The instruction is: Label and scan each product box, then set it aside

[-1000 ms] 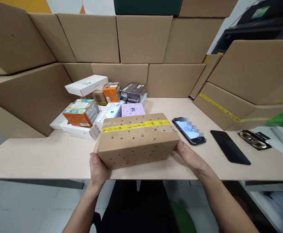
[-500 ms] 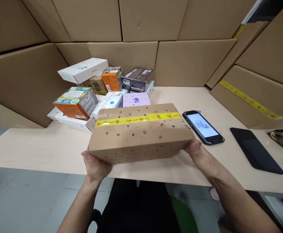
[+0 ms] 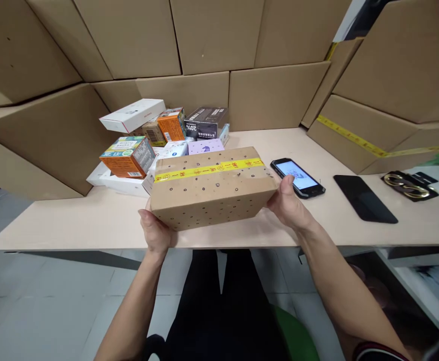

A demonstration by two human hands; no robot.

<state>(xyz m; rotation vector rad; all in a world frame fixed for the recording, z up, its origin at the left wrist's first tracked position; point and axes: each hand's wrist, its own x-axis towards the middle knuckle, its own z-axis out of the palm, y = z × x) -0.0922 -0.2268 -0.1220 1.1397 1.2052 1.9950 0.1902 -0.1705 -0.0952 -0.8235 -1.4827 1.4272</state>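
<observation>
Cardboard box with a yellow tape strip sat at the centre of the frame, held over the near edge of the pale table, its lower corner overhanging that edge. I saw bare tabletop to the lower left of it, running out to the table's left corner. Above and left of it a heap of small product boxes crowded close, the nearest one just beside the box's upper left corner. To its right lay a lit phone, very near the box's right end, then a dark flat pad farther right, well apart. Large cartons walled the whole upper frame and both sides, closing the table's far edge.

My left hand cupped the box's lower left corner, fingers tucked beneath it and the thumb along the side. My right hand pressed against the right end, thumb raised along the edge and fingers hidden under the box, so both hands gripped it between them.
</observation>
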